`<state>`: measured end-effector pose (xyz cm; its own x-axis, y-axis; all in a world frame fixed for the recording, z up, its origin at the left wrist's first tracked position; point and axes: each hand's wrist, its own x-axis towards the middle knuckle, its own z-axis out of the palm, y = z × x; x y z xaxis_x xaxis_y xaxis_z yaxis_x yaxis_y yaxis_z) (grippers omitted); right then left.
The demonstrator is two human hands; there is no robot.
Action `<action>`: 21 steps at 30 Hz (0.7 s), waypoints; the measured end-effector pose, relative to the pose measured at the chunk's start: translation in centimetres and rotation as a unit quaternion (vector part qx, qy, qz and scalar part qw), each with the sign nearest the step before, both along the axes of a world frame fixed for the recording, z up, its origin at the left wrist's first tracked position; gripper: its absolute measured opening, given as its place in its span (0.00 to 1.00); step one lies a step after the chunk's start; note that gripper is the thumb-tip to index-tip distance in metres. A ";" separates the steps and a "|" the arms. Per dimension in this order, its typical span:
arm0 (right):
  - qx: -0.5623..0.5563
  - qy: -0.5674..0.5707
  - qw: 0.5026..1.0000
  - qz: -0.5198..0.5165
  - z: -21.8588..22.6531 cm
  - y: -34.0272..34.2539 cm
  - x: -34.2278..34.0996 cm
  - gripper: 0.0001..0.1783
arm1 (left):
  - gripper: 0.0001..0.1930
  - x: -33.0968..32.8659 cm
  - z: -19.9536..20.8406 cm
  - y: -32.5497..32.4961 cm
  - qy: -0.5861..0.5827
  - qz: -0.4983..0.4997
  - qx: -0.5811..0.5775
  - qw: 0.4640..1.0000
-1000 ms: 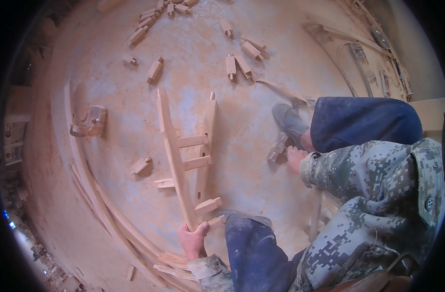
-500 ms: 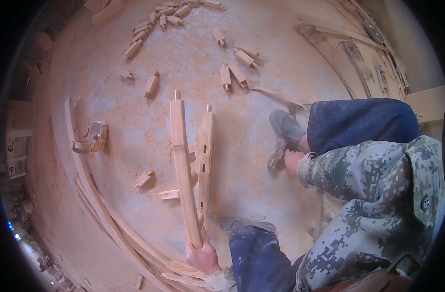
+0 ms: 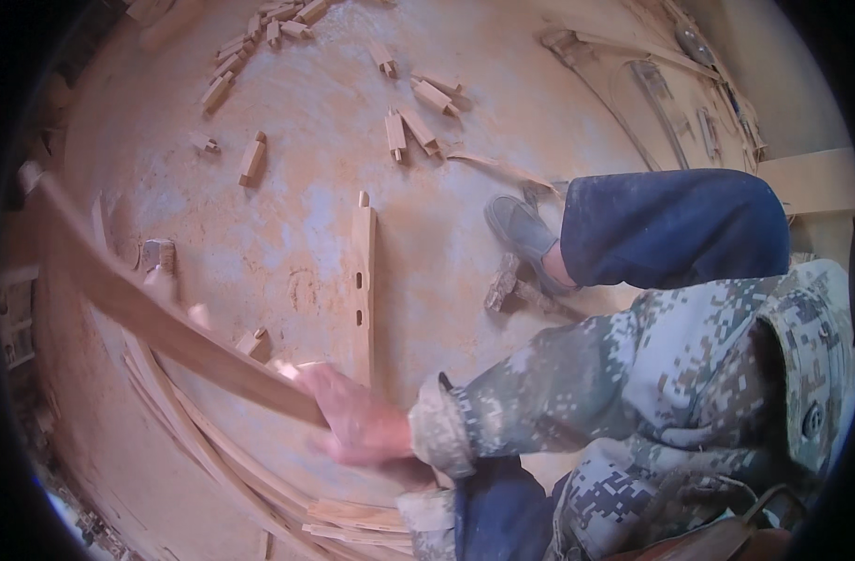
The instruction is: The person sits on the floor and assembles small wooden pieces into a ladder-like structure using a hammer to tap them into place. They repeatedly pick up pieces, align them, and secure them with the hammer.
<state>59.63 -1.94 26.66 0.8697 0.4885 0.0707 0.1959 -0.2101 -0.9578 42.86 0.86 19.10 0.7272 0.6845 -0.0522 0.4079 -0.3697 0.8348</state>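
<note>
Fingers (image 3: 306, 381) of the right hand (image 3: 357, 421) are gripping 1 long curved wooden strip (image 3: 147, 313), its axis running up-left from that hand. Just right of the strip, 1 mortised rail (image 3: 363, 280) is lying lengthwise on the floor (image 3: 287, 187); the left hand is hidden.

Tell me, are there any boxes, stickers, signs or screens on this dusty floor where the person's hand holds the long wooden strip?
None that can be made out. Only bare wood: a curved strip in one hand, a slotted rail lying on the floor, and scattered small blocks.
</note>
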 end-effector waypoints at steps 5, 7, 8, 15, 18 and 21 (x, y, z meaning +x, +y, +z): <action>-0.142 -0.044 0.987 0.069 -0.5 -3.5 6.5 0.22 | 0.41 4.6 4.4 -1.4 -0.090 -0.216 0.263 0.936; -0.178 -0.146 0.967 0.104 -1.5 -5.7 7.6 0.16 | 0.44 5.1 7.9 -0.6 -0.053 -0.164 0.415 0.893; -0.171 -0.205 0.955 0.128 -2.1 -6.1 7.9 0.14 | 0.43 5.0 9.3 0.3 -0.013 -0.110 0.485 0.868; -0.177 -0.399 0.859 0.268 -4.4 -11.2 8.1 0.06 | 0.39 1.3 8.3 3.8 0.339 -0.084 0.332 0.876; -0.158 -0.419 0.847 0.286 -6.1 -11.3 8.4 0.05 | 0.35 -1.5 3.9 3.6 0.351 -0.075 0.314 0.879; -0.121 -0.433 0.844 0.292 -8.1 -9.8 8.9 0.04 | 0.34 -2.4 3.1 3.1 0.345 -0.062 0.310 0.884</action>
<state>68.49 -11.74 18.53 0.1499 0.9076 0.3922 0.9383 -0.0056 -0.3458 40.46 3.96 22.18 0.7400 0.6542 -0.1561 0.6650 -0.7465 0.0239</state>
